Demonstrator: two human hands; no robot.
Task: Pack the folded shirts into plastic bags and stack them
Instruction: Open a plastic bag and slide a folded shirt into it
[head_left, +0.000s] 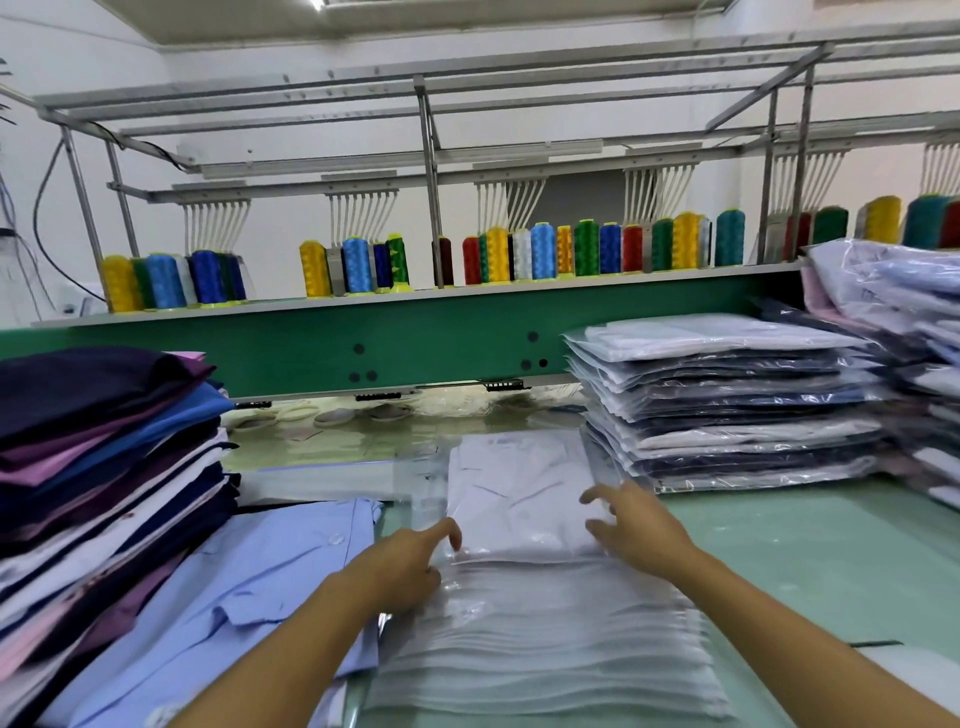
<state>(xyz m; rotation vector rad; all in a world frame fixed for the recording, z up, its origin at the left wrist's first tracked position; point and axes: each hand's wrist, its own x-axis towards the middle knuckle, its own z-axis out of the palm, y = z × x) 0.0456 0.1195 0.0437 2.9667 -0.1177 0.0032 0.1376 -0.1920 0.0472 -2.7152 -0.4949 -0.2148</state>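
**Item:** white shirt (514, 499), folded, inside a clear plastic bag (421, 483). It lies between the two sets of fingers, on a stack of empty bags (545, 639).

**Left hand** (410, 566): index finger straight on the bag's near left corner. The other fingers are tucked; whether they pinch the film cannot be told.

**Right hand** (636, 525): fingers spread wide, holding nothing, resting on the shirt's right edge.

**Step, as judged:** seating and flattening the shirt in its bag.

**Handling:** likely best to sweep the fingers outward from the middle, driving air toward the bag's mouth. Keep the fold square. Slippery film may slide on the bags beneath.

**Destination:** bagged stack (727, 405), beyond the right fingers.

**Stock:** unbagged pile (104, 467), outside the left fingers.
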